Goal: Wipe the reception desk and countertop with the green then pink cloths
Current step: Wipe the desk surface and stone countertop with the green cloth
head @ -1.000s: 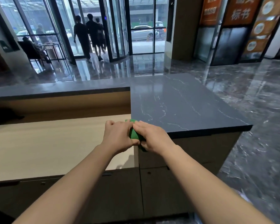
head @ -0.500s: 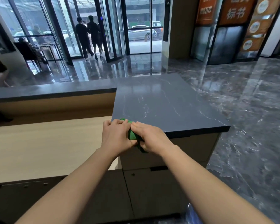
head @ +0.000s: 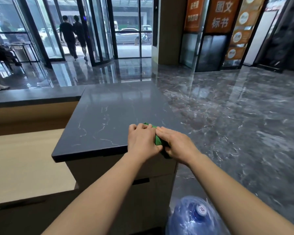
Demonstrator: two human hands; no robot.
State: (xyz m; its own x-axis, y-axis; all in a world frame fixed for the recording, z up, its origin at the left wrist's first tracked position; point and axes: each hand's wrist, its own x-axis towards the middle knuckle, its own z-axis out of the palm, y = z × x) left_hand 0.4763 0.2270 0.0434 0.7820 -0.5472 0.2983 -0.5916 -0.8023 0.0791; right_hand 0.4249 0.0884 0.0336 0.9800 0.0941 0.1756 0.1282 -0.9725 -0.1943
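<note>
**Dark surface (head: 109, 112), one green cloth (head: 158, 141), two grips on it**

Veined stone stretches ahead of our grips, and we hold the green cloth bunched between them at the near edge. Our left grip (head: 142, 141) curls its fingers over the wad. Our right grip (head: 178, 145) lays straight fingers across it and presses down, probably to keep the cloth firmly on the stone as we wipe. We count one cloth; no pink cloth is in view. Left of and below the grips lies one paler desk (head: 24, 158), and below the right grip stands one blue water bottle (head: 193, 216)
</note>
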